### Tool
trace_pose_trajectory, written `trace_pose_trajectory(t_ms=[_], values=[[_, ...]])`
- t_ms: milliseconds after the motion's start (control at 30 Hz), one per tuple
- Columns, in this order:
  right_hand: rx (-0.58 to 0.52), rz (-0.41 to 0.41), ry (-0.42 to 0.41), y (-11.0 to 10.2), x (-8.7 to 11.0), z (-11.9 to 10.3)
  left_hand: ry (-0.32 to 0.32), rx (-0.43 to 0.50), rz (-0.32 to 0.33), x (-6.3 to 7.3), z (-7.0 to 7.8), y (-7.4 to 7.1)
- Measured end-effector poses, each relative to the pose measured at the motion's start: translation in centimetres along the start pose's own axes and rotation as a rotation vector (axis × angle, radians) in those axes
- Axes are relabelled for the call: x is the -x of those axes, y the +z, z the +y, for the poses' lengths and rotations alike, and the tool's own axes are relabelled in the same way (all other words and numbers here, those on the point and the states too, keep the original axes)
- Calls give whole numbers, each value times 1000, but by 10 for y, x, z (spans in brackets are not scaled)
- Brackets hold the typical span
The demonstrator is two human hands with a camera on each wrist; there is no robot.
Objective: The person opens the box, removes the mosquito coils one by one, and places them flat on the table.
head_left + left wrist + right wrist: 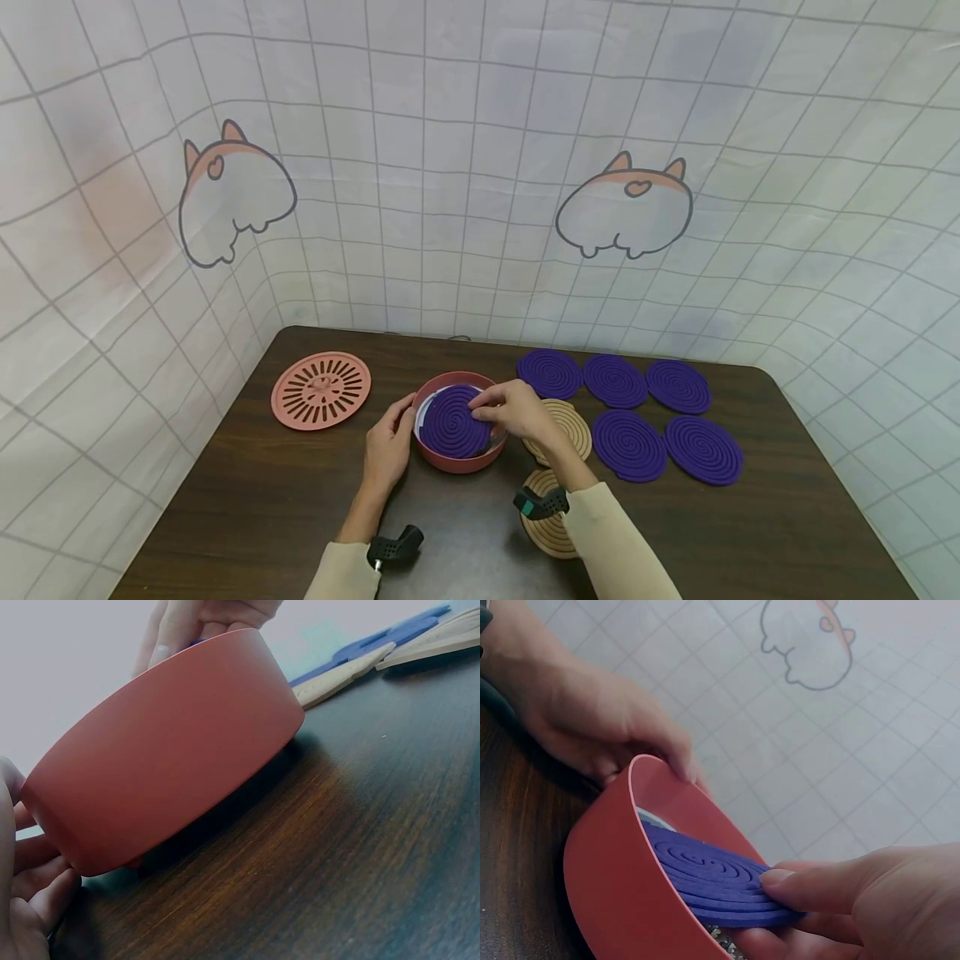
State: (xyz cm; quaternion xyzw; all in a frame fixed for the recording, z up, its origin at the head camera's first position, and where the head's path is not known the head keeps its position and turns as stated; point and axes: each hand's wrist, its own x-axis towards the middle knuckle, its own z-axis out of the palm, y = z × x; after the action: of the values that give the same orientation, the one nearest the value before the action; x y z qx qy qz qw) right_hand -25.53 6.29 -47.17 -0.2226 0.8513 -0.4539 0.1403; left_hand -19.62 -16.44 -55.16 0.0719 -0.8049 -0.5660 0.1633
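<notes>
A round red mosquito coil holder point(459, 465) stands on the table in front of me. My left hand point(388, 446) grips its left side, with a finger over the rim and others low against the wall in the left wrist view. Between thumb and fingers, my right hand point(517, 408) pinches the right edge of a purple mosquito coil point(453, 422). The coil lies tilted within the holder's mouth, its far side lower in the right wrist view. Beneath it show a white inner edge and some speckled grey lining point(727, 941).
A pink slotted lid point(321, 383) lies at the left. Several purple coils point(628, 446) are spread out at the right. Two beige coils, one farther back point(577, 429) and one nearer point(551, 537), lie partly under my right arm. A patterned curtain point(420, 208) hangs behind the table.
</notes>
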Motion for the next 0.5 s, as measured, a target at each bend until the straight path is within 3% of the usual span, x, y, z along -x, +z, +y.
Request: trace_pose_trajectory(t_ms=[500], values=[[-45,96,-6,3,8,-2,-8,-6,3,0,0,0]])
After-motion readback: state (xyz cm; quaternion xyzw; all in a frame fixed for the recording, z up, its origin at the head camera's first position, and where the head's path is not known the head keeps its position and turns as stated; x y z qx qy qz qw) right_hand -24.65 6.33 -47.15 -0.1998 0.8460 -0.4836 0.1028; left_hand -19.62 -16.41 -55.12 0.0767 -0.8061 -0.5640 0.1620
